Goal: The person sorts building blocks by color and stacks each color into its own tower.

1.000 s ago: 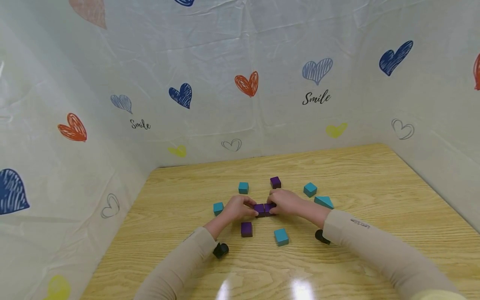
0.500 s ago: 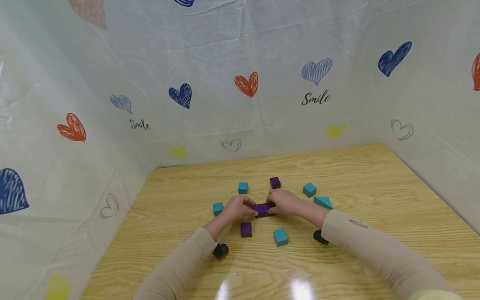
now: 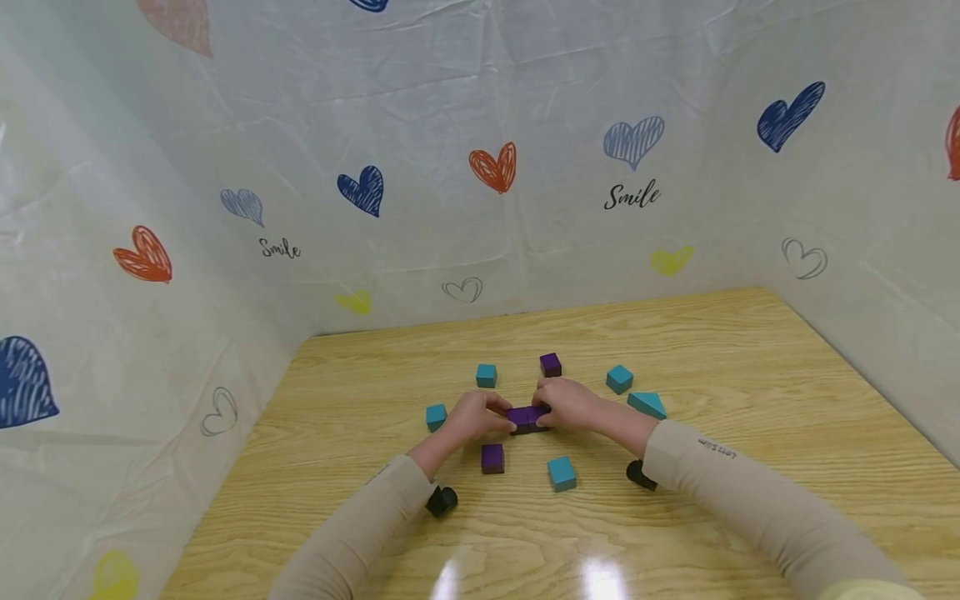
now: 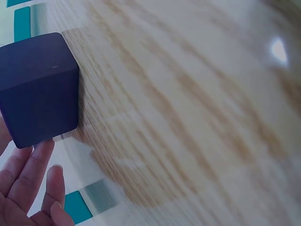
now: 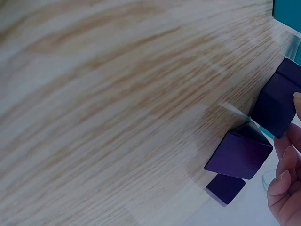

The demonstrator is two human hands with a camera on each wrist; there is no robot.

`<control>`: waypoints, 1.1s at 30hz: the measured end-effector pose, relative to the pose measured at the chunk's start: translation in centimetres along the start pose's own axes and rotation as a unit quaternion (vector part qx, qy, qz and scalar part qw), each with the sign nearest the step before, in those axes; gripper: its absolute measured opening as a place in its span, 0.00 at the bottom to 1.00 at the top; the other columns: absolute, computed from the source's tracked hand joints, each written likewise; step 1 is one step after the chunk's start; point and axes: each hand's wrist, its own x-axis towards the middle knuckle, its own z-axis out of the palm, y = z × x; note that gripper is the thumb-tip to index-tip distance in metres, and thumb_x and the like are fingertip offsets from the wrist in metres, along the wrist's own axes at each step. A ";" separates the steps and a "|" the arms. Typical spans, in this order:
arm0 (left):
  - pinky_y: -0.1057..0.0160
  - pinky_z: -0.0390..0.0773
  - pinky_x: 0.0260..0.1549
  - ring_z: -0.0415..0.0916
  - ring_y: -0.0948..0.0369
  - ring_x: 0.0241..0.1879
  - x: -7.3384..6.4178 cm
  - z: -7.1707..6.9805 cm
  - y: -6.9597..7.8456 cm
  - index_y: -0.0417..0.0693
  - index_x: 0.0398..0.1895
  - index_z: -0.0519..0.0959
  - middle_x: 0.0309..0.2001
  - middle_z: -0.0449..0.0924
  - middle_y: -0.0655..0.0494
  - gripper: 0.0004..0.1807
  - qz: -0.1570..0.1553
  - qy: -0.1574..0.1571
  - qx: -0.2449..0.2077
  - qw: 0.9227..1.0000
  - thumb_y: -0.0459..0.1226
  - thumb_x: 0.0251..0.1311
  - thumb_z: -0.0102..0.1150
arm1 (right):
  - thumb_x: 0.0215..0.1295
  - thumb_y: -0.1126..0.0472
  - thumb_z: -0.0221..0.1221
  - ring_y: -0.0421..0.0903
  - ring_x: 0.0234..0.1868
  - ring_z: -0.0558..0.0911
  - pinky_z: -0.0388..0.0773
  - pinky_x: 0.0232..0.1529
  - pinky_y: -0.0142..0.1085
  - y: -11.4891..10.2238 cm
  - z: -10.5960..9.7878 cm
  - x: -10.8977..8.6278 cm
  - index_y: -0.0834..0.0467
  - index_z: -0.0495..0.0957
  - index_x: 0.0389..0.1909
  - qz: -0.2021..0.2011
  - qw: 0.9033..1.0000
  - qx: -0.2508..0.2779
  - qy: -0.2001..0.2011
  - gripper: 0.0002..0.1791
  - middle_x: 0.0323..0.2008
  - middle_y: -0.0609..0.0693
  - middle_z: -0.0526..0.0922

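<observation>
Two purple cubes sit side by side on the table in the head view, with hardly a gap between them. My left hand (image 3: 474, 417) pinches the left purple cube (image 3: 518, 419), thumb in front and fingers behind. The right purple cube (image 3: 534, 414) is held by my right hand (image 3: 572, 404), which covers part of it. In the right wrist view the thumb lies against a purple cube (image 5: 275, 103). A loose purple cube (image 3: 492, 459) stands in front of the pair; it looms large in the left wrist view, where it hides some fingertips.
Behind the pair is another purple cube (image 3: 551, 365). Around the hands stand teal cubes: back left (image 3: 487, 376), left (image 3: 436, 417), front (image 3: 562, 473) and back right. A teal triangular block (image 3: 648, 405) lies near the right wrist. A heart-printed white sheet (image 3: 420, 242) rises behind the table.
The thin gap seen between the two held cubes a second ago has closed as they came together. Both hands are otherwise nearly still.
</observation>
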 end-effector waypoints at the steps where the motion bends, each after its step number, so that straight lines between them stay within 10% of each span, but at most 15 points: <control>1: 0.61 0.76 0.41 0.77 0.59 0.39 0.0 0.0 0.0 0.46 0.40 0.82 0.37 0.82 0.55 0.15 0.001 0.000 0.002 1.000 0.40 0.47 0.69 | 0.54 0.60 0.65 0.43 0.30 0.75 0.74 0.34 0.34 0.0 0.0 0.0 0.63 0.82 0.36 -0.001 1.000 0.001 0.001 0.12 0.29 0.49 0.75; 33: 0.62 0.75 0.40 0.76 0.60 0.38 -0.2 -0.1 0.3 0.47 0.41 0.82 0.37 0.81 0.56 0.15 -0.004 -0.005 0.001 1.000 0.40 0.48 0.68 | 0.57 0.56 0.62 0.52 0.42 0.77 0.75 0.41 0.41 3.6 -2.4 1.2 0.65 0.77 0.47 -0.013 0.997 0.029 0.064 0.21 0.42 0.57 0.78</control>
